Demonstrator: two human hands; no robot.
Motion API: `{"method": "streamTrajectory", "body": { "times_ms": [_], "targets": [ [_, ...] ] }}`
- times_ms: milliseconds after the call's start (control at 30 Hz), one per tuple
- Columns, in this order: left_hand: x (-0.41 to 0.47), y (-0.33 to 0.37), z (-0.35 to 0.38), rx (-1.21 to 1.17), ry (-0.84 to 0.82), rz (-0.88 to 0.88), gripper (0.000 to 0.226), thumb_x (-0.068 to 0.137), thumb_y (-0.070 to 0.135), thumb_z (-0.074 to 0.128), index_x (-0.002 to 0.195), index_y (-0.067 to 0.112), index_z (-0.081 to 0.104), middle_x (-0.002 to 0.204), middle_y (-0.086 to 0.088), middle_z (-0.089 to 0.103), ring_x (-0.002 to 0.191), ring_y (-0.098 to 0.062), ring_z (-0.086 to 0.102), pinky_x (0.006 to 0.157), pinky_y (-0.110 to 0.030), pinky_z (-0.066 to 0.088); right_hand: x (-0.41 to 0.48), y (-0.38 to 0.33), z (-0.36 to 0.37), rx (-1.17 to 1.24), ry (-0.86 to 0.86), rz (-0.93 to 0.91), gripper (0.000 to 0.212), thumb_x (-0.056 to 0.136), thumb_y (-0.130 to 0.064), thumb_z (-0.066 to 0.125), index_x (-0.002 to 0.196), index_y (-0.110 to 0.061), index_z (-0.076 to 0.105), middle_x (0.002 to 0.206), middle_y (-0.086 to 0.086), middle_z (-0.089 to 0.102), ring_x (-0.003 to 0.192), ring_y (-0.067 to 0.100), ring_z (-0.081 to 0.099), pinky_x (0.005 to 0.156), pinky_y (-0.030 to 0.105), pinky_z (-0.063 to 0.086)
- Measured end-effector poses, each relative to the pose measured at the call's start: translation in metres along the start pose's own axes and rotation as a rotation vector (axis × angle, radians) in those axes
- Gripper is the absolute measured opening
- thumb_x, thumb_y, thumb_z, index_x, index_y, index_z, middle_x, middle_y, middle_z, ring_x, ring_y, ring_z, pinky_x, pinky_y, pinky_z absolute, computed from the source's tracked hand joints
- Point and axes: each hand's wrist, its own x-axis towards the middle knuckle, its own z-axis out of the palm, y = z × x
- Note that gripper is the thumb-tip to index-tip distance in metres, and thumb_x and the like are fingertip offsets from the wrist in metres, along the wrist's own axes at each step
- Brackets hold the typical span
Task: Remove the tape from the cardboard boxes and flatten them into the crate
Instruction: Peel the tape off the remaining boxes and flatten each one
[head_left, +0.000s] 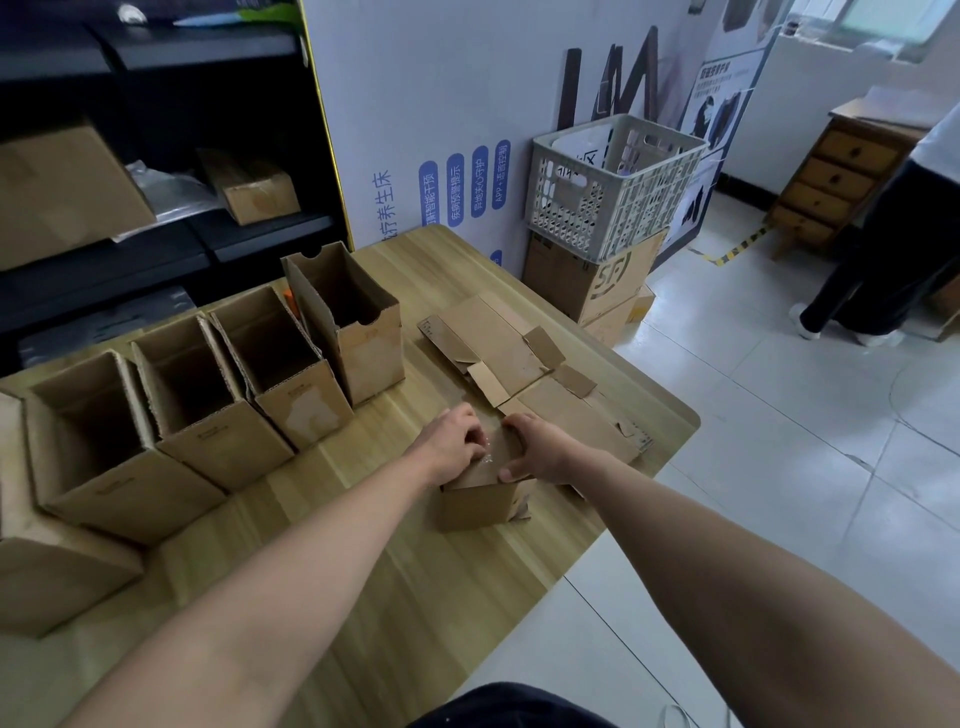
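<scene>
A small cardboard box (480, 501) stands near the right front of the wooden table (363, 545). My left hand (453, 441) pinches clear tape at its top face. My right hand (543, 448) grips the box's top right edge, thumb on the near rim. Just behind lie flattened boxes (519, 358), spread flat on the table. Several open, upright cardboard boxes (228, 395) stand in a row at the left. The grey plastic crate (613, 182) sits off the table at the back right, on a stack of cartons.
Dark shelving (156, 156) with more cartons fills the back left. A white printed panel (457, 130) stands behind the table. On the tiled floor at the right, a person (883, 249) stands by a wooden drawer chest (836, 182).
</scene>
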Motion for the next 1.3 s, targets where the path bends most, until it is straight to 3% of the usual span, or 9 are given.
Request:
{"method": "streamTrajectory", "body": {
  "times_ms": [133,400,667,833,1000,1300],
  "targets": [
    [-0.004,0.006,0.000,0.093,0.038,-0.003,0.021,0.082,0.036,0.068,0.082,0.018,0.057,0.098,0.003,0.049,0.096,-0.016,0.047,0.086,-0.031,0.045,-0.001,0.000,0.001,-0.002,0.002,0.006,0.083,0.073,-0.033,0.078,0.142,-0.017,0.034,0.138,0.004,0.042,0.121,0.024,0.044,0.101,0.037,0.041],
    [-0.002,0.019,0.008,0.257,0.086,-0.036,0.017,0.088,0.031,0.060,0.092,0.015,0.056,0.110,-0.004,0.052,0.108,-0.023,0.044,0.091,-0.038,0.041,-0.002,0.002,0.003,0.009,0.006,0.001,0.082,0.075,-0.029,0.077,0.143,-0.017,0.032,0.140,0.003,0.037,0.123,0.023,0.042,0.101,0.035,0.039],
    [-0.003,0.021,0.010,0.181,0.097,-0.079,0.020,0.089,0.021,0.055,0.106,0.010,0.053,0.114,-0.009,0.050,0.111,-0.026,0.045,0.095,-0.036,0.040,-0.004,0.001,0.003,0.020,0.017,0.003,0.080,0.076,-0.030,0.076,0.143,-0.017,0.033,0.141,0.003,0.036,0.122,0.024,0.043,0.101,0.036,0.042],
    [-0.010,0.013,0.009,0.025,0.150,-0.068,0.038,0.087,0.003,0.052,0.124,0.010,0.045,0.121,-0.008,0.048,0.111,-0.022,0.047,0.095,-0.031,0.041,-0.006,0.001,0.005,0.042,0.015,0.009,0.081,0.077,-0.031,0.076,0.143,-0.017,0.032,0.140,0.004,0.037,0.122,0.023,0.044,0.103,0.036,0.040],
    [-0.023,-0.009,0.005,-0.022,0.254,-0.065,0.043,0.088,0.010,0.057,0.129,0.013,0.045,0.114,-0.007,0.054,0.109,-0.018,0.045,0.097,-0.029,0.038,-0.006,0.001,0.004,0.069,-0.003,0.011,0.083,0.077,-0.030,0.076,0.145,-0.017,0.030,0.142,0.003,0.035,0.125,0.024,0.042,0.105,0.037,0.039],
    [-0.009,-0.005,0.003,0.069,0.216,-0.162,0.045,0.088,0.006,0.056,0.132,0.010,0.046,0.106,-0.011,0.060,0.097,-0.021,0.050,0.086,-0.028,0.041,-0.005,-0.002,0.003,0.094,-0.010,0.034,0.079,0.077,-0.025,0.076,0.143,-0.017,0.033,0.139,0.003,0.037,0.123,0.024,0.043,0.105,0.038,0.040]
  ]
}}
